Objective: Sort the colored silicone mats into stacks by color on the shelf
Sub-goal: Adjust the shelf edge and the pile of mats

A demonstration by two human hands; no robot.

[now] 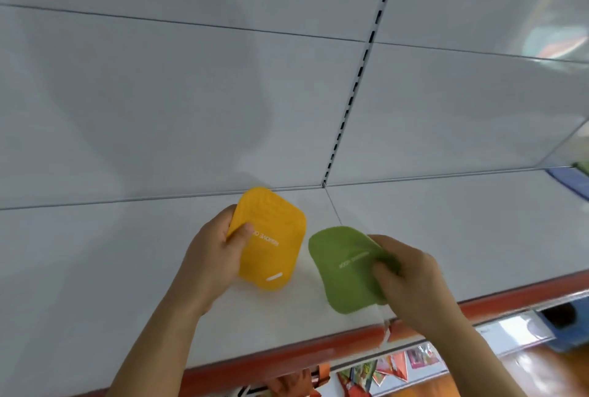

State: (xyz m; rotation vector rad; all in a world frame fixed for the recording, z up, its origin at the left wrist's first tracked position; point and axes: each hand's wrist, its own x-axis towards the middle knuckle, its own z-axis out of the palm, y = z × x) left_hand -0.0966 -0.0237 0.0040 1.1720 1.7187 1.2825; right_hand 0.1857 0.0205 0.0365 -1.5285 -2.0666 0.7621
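A yellow silicone mat (275, 243) with white lettering is gripped at its left edge by my left hand (216, 253), just above the white shelf (127, 269). Right beside it, a green silicone mat (344, 266) with white lettering is pinched at its right edge by my right hand (411, 285). The two mats sit side by side without touching, near the middle of the shelf. Whether each mat rests on the shelf or hovers slightly above it I cannot tell.
The shelf has a red front edge (287, 355) and a white back panel with a slotted upright (360, 74). A blue mat (573, 183) and something green lie at the far right. Packaged goods (382, 368) hang below the shelf.
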